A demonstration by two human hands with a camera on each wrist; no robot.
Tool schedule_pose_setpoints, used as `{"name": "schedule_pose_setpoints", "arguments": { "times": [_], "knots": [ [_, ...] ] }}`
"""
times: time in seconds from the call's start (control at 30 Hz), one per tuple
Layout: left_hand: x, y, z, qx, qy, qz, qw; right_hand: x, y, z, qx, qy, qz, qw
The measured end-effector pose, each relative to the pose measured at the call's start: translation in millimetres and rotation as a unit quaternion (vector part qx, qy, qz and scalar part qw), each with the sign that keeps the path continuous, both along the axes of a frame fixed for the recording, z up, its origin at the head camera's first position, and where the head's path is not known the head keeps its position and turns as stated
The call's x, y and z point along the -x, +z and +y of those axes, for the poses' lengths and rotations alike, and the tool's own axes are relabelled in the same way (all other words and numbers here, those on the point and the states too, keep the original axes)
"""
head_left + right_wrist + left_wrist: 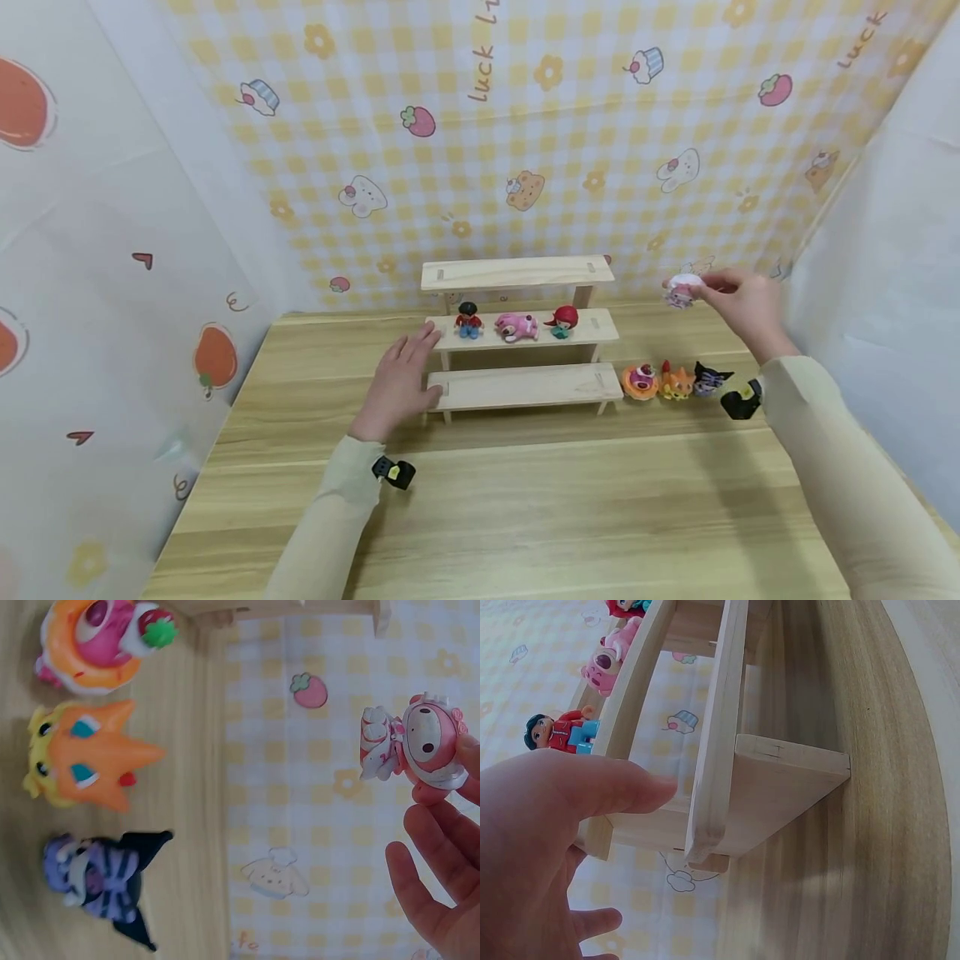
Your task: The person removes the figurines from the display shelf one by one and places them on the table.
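**Pink figure held above table, right of shelf**

A pink-and-white figure [420, 746] is pinched by the right hand [742, 308], raised beside the wooden stepped shelf [525, 385]. Its orientation cannot be told. Three figures [675, 381] lie on the table below. The left hand [397, 379], fingers straight, is rested against the shelf's left end. "Luck" is printed on the backdrop [480, 83].

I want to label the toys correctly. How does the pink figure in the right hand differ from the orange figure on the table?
The pink figure is pink and white with a rounded hooded head; the orange figure is orange and yellow with pointed, star-like tips. The pink one is held in the air by the right hand, while the orange one lies on the table between two other toys. Both are small cartoon figures.
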State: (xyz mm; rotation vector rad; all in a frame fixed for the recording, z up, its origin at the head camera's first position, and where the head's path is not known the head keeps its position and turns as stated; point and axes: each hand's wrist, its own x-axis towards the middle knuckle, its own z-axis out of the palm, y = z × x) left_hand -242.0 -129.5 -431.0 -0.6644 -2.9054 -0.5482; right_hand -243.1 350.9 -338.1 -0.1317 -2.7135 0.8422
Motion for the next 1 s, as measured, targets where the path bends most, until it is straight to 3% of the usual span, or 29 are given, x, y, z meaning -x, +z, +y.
{"name": "schedule_pose_setpoints", "arguments": {
  "times": [0.4,0.77,1.0],
  "knots": [
    [-1.1,-0.9,0.7,-0.002,0.000,0.002,1.0000,-23.6,-30.2,40.4,0.002,-0.016,-0.025,1.000],
    [-0.5,-0.1,1.0,0.007,0.000,0.005,1.0000,-40.3,-58.1,61.1,-0.009,-0.033,-0.023,0.999],
    [-0.5,-0.1,0.5,-0.005,-0.003,0.008,0.9999,-50.6,-80.0,71.3,-0.012,-0.040,-0.046,0.998]
  ]
}}
